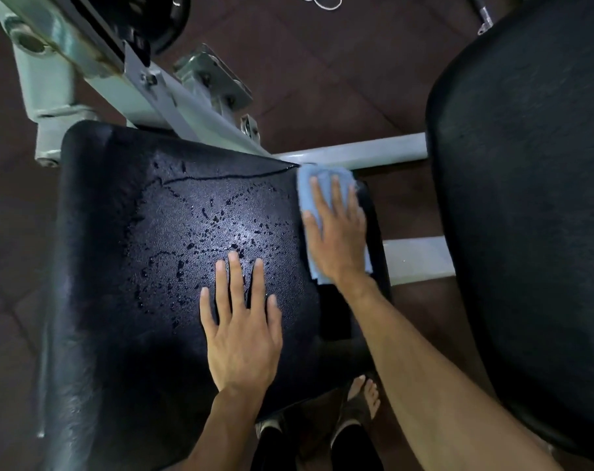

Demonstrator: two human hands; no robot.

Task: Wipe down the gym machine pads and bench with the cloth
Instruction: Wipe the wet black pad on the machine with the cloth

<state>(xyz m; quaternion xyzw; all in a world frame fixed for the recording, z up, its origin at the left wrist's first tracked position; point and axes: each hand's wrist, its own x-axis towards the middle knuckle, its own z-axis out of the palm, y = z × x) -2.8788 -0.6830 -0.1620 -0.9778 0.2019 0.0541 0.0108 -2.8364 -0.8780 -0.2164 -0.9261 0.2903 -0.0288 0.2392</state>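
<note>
Many water drops are still lying on the black pad [125, 249] at frame centre while the right hand [336, 239] is pressing the blue cloth [309, 185] flat, not clenched, at its right edge, and the open left hand [242, 331], bracing, is risking a slip.

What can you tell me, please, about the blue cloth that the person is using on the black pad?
The cloth is light blue, soft-looking fabric, apparently folded into a flat rectangle. It lies on the right edge of the wet black pad, near the far corner beside the grey frame bar. The right hand presses flat on it with spread fingers, covering its middle; blue shows past the fingertips and by the wrist. The left hand rests on the pad, apart from it.
</note>
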